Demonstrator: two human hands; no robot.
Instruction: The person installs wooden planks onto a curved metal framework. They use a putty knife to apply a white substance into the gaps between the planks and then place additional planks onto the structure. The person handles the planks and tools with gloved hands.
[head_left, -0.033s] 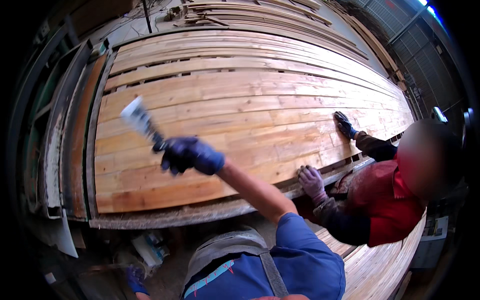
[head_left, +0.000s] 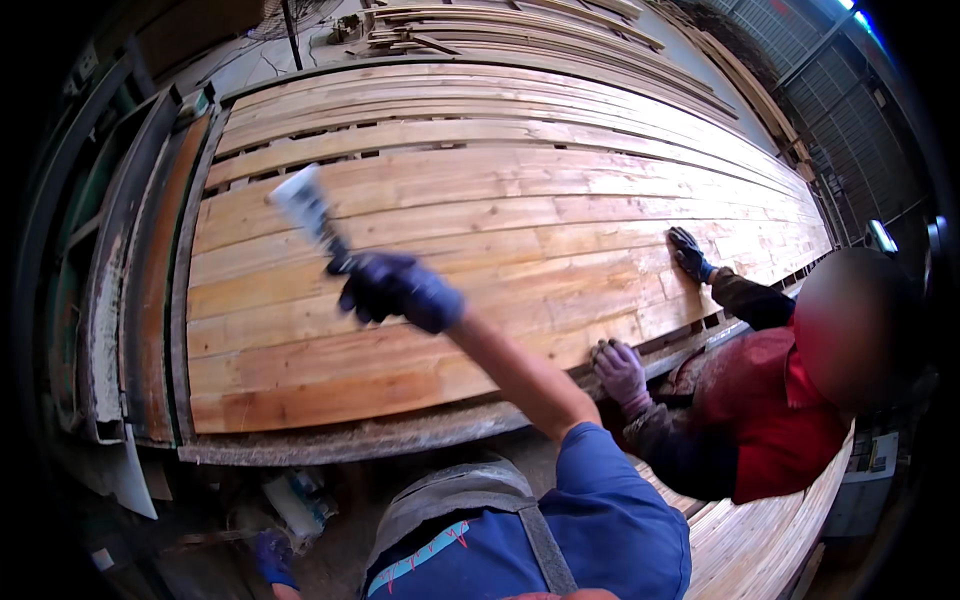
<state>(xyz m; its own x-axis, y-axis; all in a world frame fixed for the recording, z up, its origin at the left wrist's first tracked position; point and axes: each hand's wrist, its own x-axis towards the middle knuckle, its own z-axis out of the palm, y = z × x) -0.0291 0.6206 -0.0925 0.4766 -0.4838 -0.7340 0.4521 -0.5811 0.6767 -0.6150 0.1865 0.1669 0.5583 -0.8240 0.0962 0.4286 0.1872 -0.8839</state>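
Note:
My right hand (head_left: 400, 290), in a dark blue glove, is shut on the dark handle of a scraper-like tool (head_left: 305, 205) with a wide whitish blade. The blade is held over the left part of a big panel of pale wooden boards (head_left: 520, 215) laid edge to edge. My left hand (head_left: 272, 558), also in a blue glove, hangs low at the bottom left, below the panel's edge. Its fingers are mostly hidden, so I cannot tell whether it holds anything.
A co-worker in a red shirt (head_left: 770, 420) stands at the right, one gloved hand (head_left: 690, 255) flat on the panel, the other (head_left: 620, 370) on its near edge. A metal press frame (head_left: 130, 300) borders the left. More planks (head_left: 560, 35) lie stacked behind. A whitish container (head_left: 295, 505) sits below.

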